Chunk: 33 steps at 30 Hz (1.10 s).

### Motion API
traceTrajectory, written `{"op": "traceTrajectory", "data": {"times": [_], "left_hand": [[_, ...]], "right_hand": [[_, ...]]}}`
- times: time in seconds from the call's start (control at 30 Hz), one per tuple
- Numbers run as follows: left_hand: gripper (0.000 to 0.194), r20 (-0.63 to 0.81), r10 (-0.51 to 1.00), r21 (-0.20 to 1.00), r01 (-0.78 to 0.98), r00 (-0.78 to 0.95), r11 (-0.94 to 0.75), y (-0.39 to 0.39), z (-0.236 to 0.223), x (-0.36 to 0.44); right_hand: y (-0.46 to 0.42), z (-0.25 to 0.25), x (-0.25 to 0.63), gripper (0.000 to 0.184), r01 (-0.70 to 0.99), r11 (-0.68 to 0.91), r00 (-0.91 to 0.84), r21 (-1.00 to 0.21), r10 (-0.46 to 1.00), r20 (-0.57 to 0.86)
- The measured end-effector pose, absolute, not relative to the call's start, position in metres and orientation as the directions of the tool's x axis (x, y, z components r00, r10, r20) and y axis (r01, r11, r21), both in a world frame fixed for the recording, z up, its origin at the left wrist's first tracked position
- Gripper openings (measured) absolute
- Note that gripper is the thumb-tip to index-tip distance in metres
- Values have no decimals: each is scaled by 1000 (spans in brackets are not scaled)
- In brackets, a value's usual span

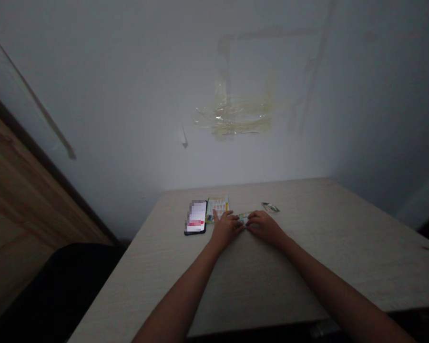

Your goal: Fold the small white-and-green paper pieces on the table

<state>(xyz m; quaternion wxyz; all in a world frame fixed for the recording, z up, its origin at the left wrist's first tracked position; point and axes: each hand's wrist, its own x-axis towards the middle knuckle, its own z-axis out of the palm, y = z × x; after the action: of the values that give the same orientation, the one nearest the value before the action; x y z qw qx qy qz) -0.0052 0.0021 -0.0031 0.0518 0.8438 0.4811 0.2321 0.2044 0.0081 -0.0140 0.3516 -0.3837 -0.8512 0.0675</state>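
Head view: the fingers of the left hand and right hand are bent and lowered over a small paper on the worktop; whether it is pinched cannot be told. Such thin, flat paper is best steadied by light, even fingertip pressure, its edges kept square. Beside the left hand, a printed rectangular card is overlapped by one finger; near it lies a slim, dark-edged phone. Beyond the right hand, a narrow, pointed scrap is seen. The pale worktop looks faintly grained.
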Motion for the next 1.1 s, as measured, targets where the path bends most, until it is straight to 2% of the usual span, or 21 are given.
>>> {"op": "traceTrajectory", "data": {"times": [0.63,1.1], "left_hand": [[14,375,859,399,776,349,-489,5,-7,-6],[15,288,870,440,752,400,-491,7,1,-18]], "right_hand": [[9,-14,198,4,629,644,-412,-436,751,516],[9,-13,197,11,618,667,-443,-416,732,517]]}}
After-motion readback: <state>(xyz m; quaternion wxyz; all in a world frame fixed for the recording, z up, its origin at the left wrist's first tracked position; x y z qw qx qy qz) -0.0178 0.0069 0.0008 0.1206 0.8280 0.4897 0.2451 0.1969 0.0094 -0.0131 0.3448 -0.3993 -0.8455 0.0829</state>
